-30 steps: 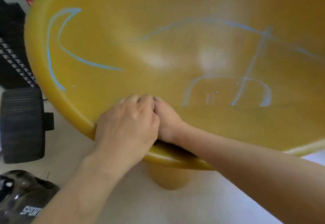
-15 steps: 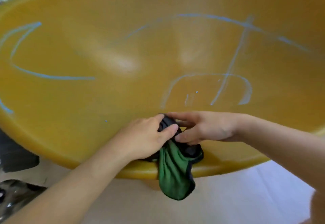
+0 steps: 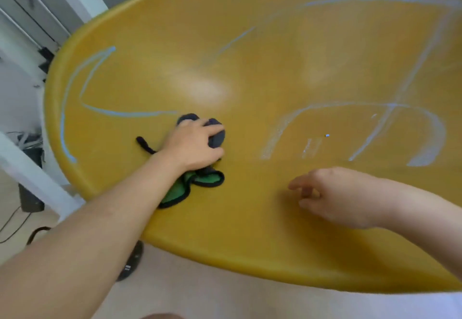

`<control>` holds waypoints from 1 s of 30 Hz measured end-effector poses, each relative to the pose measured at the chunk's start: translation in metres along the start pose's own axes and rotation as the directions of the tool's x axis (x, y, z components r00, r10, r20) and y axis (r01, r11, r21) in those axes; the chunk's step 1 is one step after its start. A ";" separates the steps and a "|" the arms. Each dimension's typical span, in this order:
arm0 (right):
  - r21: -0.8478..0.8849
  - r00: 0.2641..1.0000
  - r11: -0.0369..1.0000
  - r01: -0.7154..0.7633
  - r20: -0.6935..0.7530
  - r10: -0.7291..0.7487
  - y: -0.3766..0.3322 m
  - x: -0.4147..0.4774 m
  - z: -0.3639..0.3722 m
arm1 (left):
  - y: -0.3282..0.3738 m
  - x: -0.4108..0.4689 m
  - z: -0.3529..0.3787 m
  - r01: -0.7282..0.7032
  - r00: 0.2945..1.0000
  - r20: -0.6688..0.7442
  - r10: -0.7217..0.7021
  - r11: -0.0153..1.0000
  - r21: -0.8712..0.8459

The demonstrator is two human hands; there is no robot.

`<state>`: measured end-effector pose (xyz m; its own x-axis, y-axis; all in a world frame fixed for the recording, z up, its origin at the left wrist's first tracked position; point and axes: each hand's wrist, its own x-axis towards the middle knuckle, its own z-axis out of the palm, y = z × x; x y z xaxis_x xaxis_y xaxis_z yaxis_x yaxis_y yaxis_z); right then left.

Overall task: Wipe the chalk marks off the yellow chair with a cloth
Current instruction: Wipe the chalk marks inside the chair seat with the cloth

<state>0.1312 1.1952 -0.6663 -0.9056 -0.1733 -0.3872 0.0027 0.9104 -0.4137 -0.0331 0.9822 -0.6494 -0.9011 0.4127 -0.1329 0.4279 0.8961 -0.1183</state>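
Observation:
The yellow chair point(image 3: 250, 218) fills most of the head view, its bowl-shaped seat scrawled with blue and white chalk marks point(image 3: 125, 113). My left hand point(image 3: 192, 146) grips a bunched cloth point(image 3: 202, 181), dark on one side and green on the other, pressing it onto the seat just right of the end of the blue curved line. A dark strap of the cloth trails out to the left. My right hand point(image 3: 335, 196) hovers over the seat near the front rim, fingers loosely curled, holding nothing. More chalk marks point(image 3: 425, 138) lie at the right.
White furniture legs point(image 3: 32, 176) and dark cables point(image 3: 15, 228) stand on the pale floor at the left. A black round object point(image 3: 130, 263) shows under the chair's front rim.
Both hands held the cloth at the front rim before. My right hand has let go and drawn back; my left hand has carried the cloth up onto the seat toward the blue line.

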 end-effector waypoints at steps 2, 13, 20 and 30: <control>0.031 0.998 0.998 -0.053 -0.035 0.054 0.007 0.005 -0.005 | 0.057 -0.018 0.026 -0.236 0.971 0.011 0.241 0.958 -0.164; -0.029 0.992 0.998 -0.051 0.113 0.054 0.026 -0.015 -0.018 | 0.020 0.073 0.015 0.047 0.970 -0.237 -0.045 0.999 0.003; 0.039 0.962 0.973 -0.229 0.163 0.220 0.055 -0.030 -0.053 | 0.155 -0.064 0.046 -0.687 0.687 -0.168 0.707 0.557 -0.466; 0.041 0.939 0.945 -0.326 0.128 0.318 0.069 -0.044 -0.052 | 0.116 0.048 0.044 -0.271 0.954 -0.219 0.206 0.904 -0.330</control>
<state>0.1494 1.2852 -0.6350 -0.7956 0.0789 -0.6007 0.3146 0.9011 -0.2983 -0.0241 1.0986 -0.7124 -0.7867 0.6140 0.0643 0.6080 0.7523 0.2536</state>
